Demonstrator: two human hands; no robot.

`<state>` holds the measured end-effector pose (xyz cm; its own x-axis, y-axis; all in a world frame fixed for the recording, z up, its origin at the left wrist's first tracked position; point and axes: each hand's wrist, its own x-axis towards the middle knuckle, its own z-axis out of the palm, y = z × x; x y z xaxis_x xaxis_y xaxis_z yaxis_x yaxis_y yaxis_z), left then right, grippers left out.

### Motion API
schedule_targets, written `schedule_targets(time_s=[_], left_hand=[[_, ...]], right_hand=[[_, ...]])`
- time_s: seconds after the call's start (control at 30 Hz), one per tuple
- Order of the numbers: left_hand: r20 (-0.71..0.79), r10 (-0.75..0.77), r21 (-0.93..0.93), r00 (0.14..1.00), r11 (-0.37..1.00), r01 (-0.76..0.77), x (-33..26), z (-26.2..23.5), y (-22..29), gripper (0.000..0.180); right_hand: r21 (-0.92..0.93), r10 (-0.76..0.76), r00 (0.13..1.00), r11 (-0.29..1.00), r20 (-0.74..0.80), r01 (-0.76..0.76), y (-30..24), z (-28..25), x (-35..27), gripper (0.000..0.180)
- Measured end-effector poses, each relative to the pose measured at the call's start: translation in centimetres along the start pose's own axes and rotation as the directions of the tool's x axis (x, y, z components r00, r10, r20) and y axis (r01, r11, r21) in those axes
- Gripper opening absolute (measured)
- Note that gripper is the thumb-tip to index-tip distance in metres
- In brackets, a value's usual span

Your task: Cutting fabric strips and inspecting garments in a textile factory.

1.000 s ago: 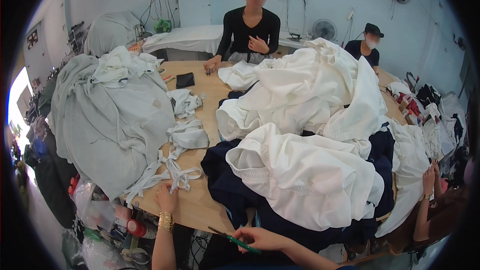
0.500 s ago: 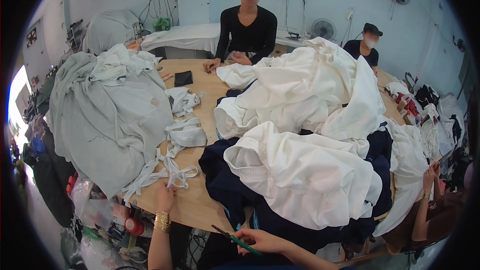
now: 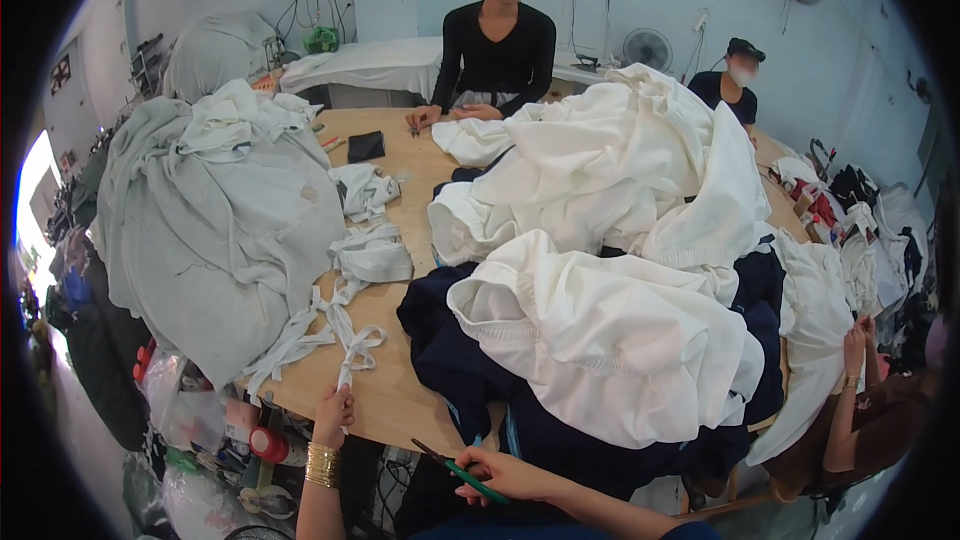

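Observation:
My left hand (image 3: 333, 414), with gold bangles (image 3: 323, 466) at its wrist, is closed on the end of a white fabric strip (image 3: 345, 373) at the near table edge. The strip runs up to a loose tangle of similar strips and a folded bundle (image 3: 372, 254) beside the grey heap. Green-handled scissors (image 3: 482, 488) are held in my right hand (image 3: 507, 473), their dark blades pointing up and left over the table's edge. Just beyond that hand lie navy garments (image 3: 440, 340), with a white elastic-waisted garment (image 3: 610, 340) on top.
A big grey cloth heap (image 3: 210, 240) covers the table's left; white garments (image 3: 610, 160) pile up on the right. A black flat item (image 3: 366, 147) lies near the far side. One person (image 3: 497, 50) stands opposite, another (image 3: 728, 90) farther right; someone's hands (image 3: 856, 340) handle white cloth at right.
My left hand has drawn the strip's end toward me, off the tangle. The scissors have shifted slightly left and up. The person opposite has turned their head and lowered a hand.

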<state>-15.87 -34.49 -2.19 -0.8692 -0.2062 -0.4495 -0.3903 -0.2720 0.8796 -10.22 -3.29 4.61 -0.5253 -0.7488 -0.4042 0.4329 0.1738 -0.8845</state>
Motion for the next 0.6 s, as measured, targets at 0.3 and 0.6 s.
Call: schedule_targets(time_s=[0.3, 0.6], left_hand=[[0.087, -0.045, -0.056, 0.995, 0.997, 0.050, -6.0, -0.3, -0.3, 0.019], [0.126, 0.457, 0.680, 0.881, 0.607, -0.412, -5.5, -0.6, 17.4, 0.030]], right_hand=[[0.031, 0.066, 0.998, 0.997, -0.024, -0.066, 0.9, 1.2, 2.8, 0.040], [-0.141, -0.048, 0.976, 0.990, -0.214, 0.018, -3.0, -0.6, 3.0, 0.037]])
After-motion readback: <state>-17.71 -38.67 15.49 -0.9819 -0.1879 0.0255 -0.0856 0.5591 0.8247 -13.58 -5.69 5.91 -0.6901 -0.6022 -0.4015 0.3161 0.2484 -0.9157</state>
